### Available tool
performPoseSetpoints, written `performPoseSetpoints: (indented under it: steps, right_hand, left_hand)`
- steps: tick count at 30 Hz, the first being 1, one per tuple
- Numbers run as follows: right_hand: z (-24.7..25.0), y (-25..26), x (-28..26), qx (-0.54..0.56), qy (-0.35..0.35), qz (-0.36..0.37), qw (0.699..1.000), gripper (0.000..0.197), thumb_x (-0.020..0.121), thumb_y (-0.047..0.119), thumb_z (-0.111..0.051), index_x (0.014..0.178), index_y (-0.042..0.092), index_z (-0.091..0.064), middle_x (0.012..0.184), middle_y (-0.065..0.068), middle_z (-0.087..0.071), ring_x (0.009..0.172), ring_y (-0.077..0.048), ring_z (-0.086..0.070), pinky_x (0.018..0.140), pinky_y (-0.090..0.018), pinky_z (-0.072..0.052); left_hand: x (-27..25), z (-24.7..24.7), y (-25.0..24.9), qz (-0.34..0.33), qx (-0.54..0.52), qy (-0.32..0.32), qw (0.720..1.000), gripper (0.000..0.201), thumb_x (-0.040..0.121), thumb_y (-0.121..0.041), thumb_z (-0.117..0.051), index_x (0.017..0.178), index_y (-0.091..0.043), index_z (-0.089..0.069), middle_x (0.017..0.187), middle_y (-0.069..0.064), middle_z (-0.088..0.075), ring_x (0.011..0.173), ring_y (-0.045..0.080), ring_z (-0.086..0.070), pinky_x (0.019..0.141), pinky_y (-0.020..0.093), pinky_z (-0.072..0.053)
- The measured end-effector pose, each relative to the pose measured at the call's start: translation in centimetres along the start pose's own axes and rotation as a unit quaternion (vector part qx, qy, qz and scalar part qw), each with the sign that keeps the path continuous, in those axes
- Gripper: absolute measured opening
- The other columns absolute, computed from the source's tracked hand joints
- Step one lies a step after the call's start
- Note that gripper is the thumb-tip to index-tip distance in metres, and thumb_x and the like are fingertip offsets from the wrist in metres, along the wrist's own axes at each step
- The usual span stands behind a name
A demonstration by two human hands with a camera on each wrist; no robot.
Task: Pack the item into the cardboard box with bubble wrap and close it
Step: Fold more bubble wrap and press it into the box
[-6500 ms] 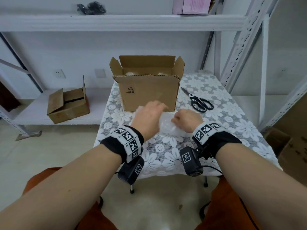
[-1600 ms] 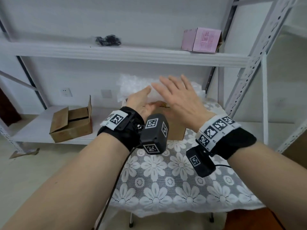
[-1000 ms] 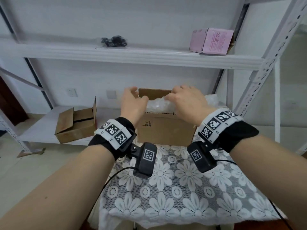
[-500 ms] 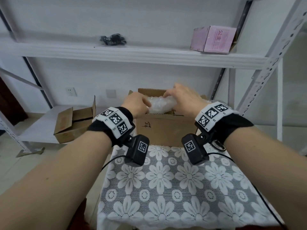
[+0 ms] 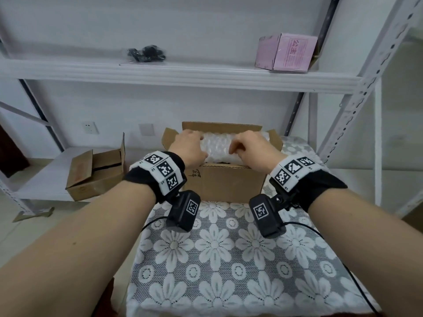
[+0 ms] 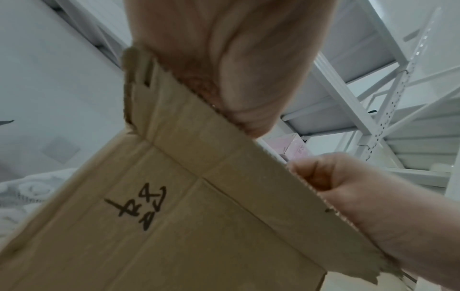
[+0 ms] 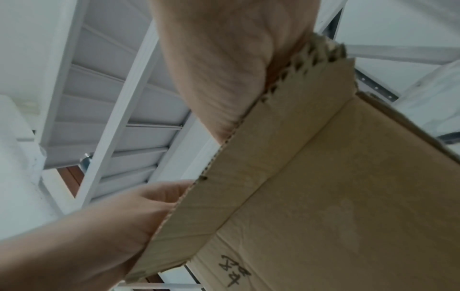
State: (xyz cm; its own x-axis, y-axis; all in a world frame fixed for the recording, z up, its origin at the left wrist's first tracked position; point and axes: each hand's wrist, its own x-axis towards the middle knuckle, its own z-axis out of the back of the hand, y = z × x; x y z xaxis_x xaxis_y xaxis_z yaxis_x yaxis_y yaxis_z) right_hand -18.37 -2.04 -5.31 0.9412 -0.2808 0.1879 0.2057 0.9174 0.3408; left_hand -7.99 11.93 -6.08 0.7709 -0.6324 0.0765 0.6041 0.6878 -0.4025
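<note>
An open brown cardboard box (image 5: pixel 225 183) with black handwriting on its front stands at the far end of the table, its flaps up. A wad of clear bubble wrap (image 5: pixel 216 146) fills its opening; the item itself is hidden. My left hand (image 5: pixel 196 143) holds the wad's left end with fingers curled over it. My right hand (image 5: pixel 238 146) grips the right end the same way. From below, the left wrist view shows the box front (image 6: pixel 199 216) and my right hand (image 6: pixel 348 187) reaching over its rim. In the right wrist view the left hand (image 7: pixel 139 206) reaches over the box (image 7: pixel 323 196).
The table carries a grey lace cloth with white flowers (image 5: pixel 229 259). A second cardboard box (image 5: pixel 96 175) sits on a low shelf at the left. On the upper shelf lie a pink box (image 5: pixel 286 52) and a black bundle (image 5: pixel 146 52). Rack uprights (image 5: pixel 357 99) stand at the right.
Both hands carried the bubble-wrapped bundle from the table up over the box, then lowered it into the opening. In the last half second they sank a little deeper.
</note>
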Motion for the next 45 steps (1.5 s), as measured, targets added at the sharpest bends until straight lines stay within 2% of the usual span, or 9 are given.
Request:
performPoseSetpoints:
  steps: [4,12,16,19,26,29,34,37,45]
  right_hand:
    - [0.4,-0.9,-0.8,-0.14,-0.157,-0.019,0.977,0.025,0.091,0.005,-0.054,0.109,0.017,-0.067,0.118,-0.003,-0.06,0.111,-0.021,-0.049,0.093,-0.03,-0.038]
    - [0.5,-1.0,-0.1,-0.026,0.054,-0.119,0.991,0.053,0.09,-0.006,-0.051,0.137,0.018,-0.049,0.145,-0.008,-0.043,0.126,-0.027,-0.048,0.093,-0.031,-0.044]
    - [0.5,-1.0,0.6,0.007,0.111,-0.126,0.986,0.056,0.09,-0.009,-0.048,0.14,0.017,-0.043,0.147,-0.007,-0.04,0.131,-0.025,-0.044,0.095,-0.03,-0.041]
    - [0.3,-1.5,0.6,0.021,0.131,-0.133,0.982,0.056,0.09,-0.009,-0.045,0.137,0.021,-0.042,0.138,-0.008,-0.046,0.109,-0.022,-0.054,0.085,-0.029,-0.05]
    - [0.6,-1.7,0.5,0.002,0.165,-0.114,0.98,0.049,0.093,0.002,-0.047,0.137,0.024,-0.042,0.136,-0.006,-0.048,0.109,-0.022,-0.057,0.08,-0.03,-0.052]
    - [0.4,-1.8,0.2,0.023,0.163,-0.122,0.979,0.049,0.094,0.002,-0.046,0.138,0.023,-0.043,0.135,-0.007,-0.048,0.103,-0.024,-0.06,0.073,-0.03,-0.053]
    - [-0.6,-1.7,0.3,-0.02,0.113,-0.099,0.988,0.039,0.095,0.014,-0.047,0.133,0.021,-0.051,0.137,-0.009,-0.037,0.126,-0.028,-0.042,0.102,-0.035,-0.036]
    - [-1.2,-1.6,0.4,-0.049,0.092,-0.101,0.989,0.034,0.094,0.019,-0.049,0.127,0.02,-0.055,0.141,-0.009,-0.029,0.129,-0.03,-0.03,0.107,-0.042,-0.03]
    - [-0.6,-1.3,1.1,-0.04,0.149,-0.093,0.984,0.029,0.094,0.019,-0.051,0.123,0.017,-0.054,0.13,-0.008,-0.054,0.117,-0.026,-0.051,0.084,-0.028,-0.037]
  left_hand:
    - [0.3,-0.1,-0.2,-0.001,0.009,0.037,0.999,0.058,0.094,-0.018,-0.052,0.148,-0.018,-0.031,0.15,0.012,-0.035,0.135,0.028,-0.037,0.108,0.037,-0.034]
    - [0.5,0.9,-0.8,-0.035,0.045,0.163,0.985,0.071,0.095,0.0,-0.038,0.151,-0.037,-0.016,0.156,0.007,-0.03,0.104,0.02,-0.055,0.077,0.024,-0.047]
    - [0.8,1.0,-0.9,-0.029,0.091,0.189,0.977,0.067,0.096,-0.006,-0.039,0.15,-0.039,-0.019,0.157,0.002,-0.027,0.129,0.021,-0.045,0.089,0.025,-0.042]
    - [0.9,0.9,-1.1,-0.028,0.125,0.209,0.969,0.063,0.098,-0.009,-0.039,0.151,-0.036,-0.019,0.157,0.003,-0.027,0.139,0.023,-0.034,0.104,0.031,-0.035]
    - [0.8,-0.5,-2.0,-0.028,0.141,0.145,0.979,0.058,0.092,-0.008,-0.048,0.144,-0.029,-0.035,0.147,0.009,-0.04,0.127,0.027,-0.047,0.1,0.035,-0.044]
    - [0.4,-1.7,-2.0,-0.071,0.108,0.076,0.989,0.06,0.09,-0.006,-0.054,0.144,-0.026,-0.036,0.157,0.008,-0.021,0.14,0.03,-0.029,0.114,0.041,-0.029]
    - [-0.8,-1.2,-3.0,-0.104,0.11,0.2,0.968,0.052,0.104,-0.04,-0.024,0.153,-0.033,-0.006,0.162,0.002,0.005,0.147,0.024,0.008,0.116,0.04,0.008]
    - [-1.1,-0.7,-3.9,-0.108,0.172,0.25,0.947,0.051,0.104,-0.043,-0.015,0.152,-0.032,-0.002,0.161,-0.002,0.008,0.146,0.021,0.013,0.115,0.04,0.01]
    - [-0.4,-0.8,-3.6,-0.077,0.146,0.274,0.947,0.061,0.099,-0.056,-0.015,0.153,-0.031,-0.002,0.162,0.003,0.006,0.147,0.021,0.014,0.115,0.039,0.014]
